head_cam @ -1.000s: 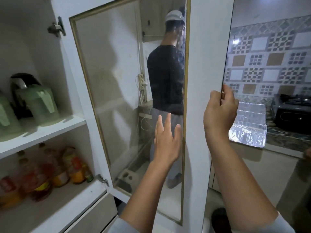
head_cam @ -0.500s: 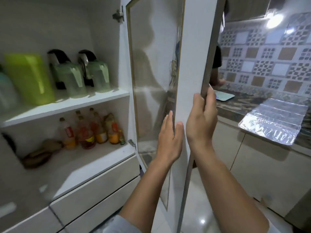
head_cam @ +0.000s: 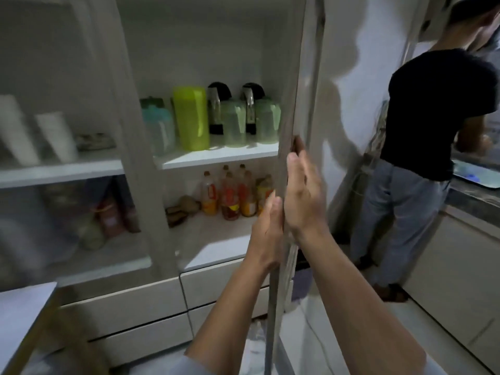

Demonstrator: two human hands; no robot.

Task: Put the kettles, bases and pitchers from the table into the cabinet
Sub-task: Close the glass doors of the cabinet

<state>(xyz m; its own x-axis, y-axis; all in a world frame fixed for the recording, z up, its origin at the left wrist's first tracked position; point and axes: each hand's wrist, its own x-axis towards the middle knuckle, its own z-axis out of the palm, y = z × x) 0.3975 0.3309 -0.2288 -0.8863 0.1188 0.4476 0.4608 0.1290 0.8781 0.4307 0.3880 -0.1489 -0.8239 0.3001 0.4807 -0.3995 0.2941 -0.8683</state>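
The cabinet's upper shelf (head_cam: 216, 158) holds two pale green kettles (head_cam: 234, 123) (head_cam: 266, 119) with black handles. Left of them stand a lime pitcher (head_cam: 190, 117) and a teal pitcher (head_cam: 158, 125). The right cabinet door (head_cam: 293, 123) is seen edge-on, partly swung in. My left hand (head_cam: 266, 231) lies against the door's inner side at its edge. My right hand (head_cam: 303, 193) presses flat on the outer face, fingers straight. Neither hand holds a kettle or pitcher.
Several sauce bottles (head_cam: 232, 196) stand on the lower shelf, with drawers (head_cam: 130, 304) beneath. The left glass door (head_cam: 81, 131) is closed over white cups. A person in a black shirt (head_cam: 427, 115) stands at the counter on the right. A white table corner (head_cam: 19, 318) shows at bottom left.
The door has swung further toward the cabinet and my view has turned left. My right hand has let go of the door's edge and now lies flat on it.
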